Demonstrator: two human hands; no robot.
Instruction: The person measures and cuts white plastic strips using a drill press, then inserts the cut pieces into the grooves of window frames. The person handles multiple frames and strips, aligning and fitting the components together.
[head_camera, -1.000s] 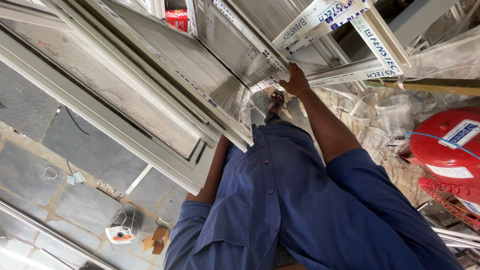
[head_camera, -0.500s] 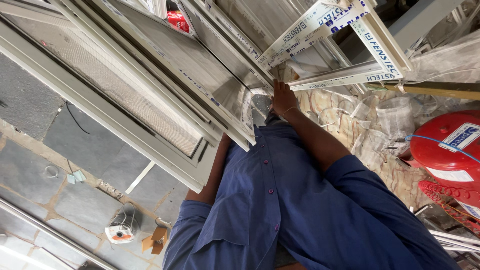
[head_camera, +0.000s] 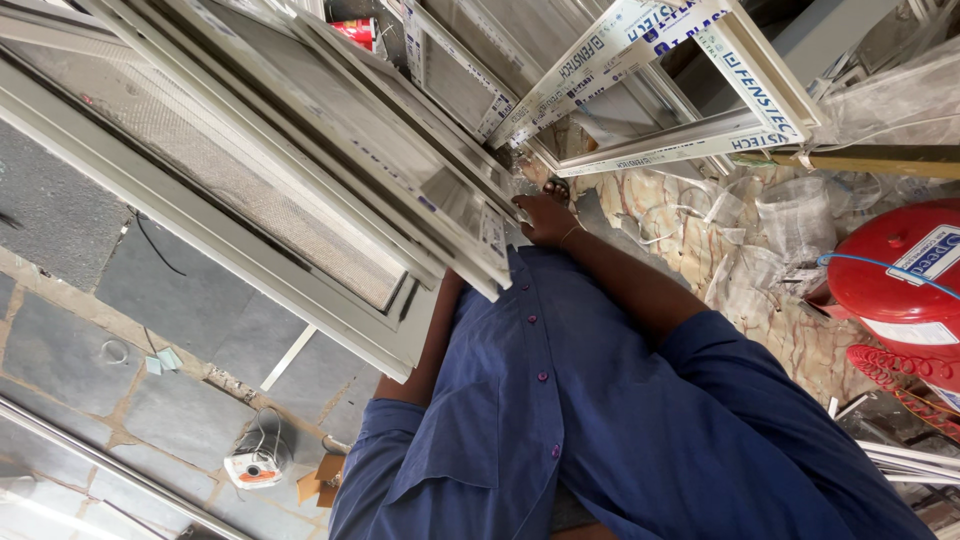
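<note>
A large white window frame (head_camera: 330, 200) with a mesh panel is tilted across my front, above my blue shirt. My right hand (head_camera: 545, 215) rests at its near corner, fingers curled onto the frame's edge. My left forearm (head_camera: 435, 340) reaches under the frame, and that hand is hidden behind it.
More white frames (head_camera: 650, 90) wrapped in printed film lean at the top right. A red tank (head_camera: 900, 270) and crumpled plastic sheeting (head_camera: 790, 220) lie to the right. On the grey stone floor at lower left sit a small white reel (head_camera: 255, 468) and a cardboard scrap (head_camera: 318, 485).
My right hand has come down from the film-wrapped frames to the near corner of the large frame, closer to my body. The frame has shifted slightly.
</note>
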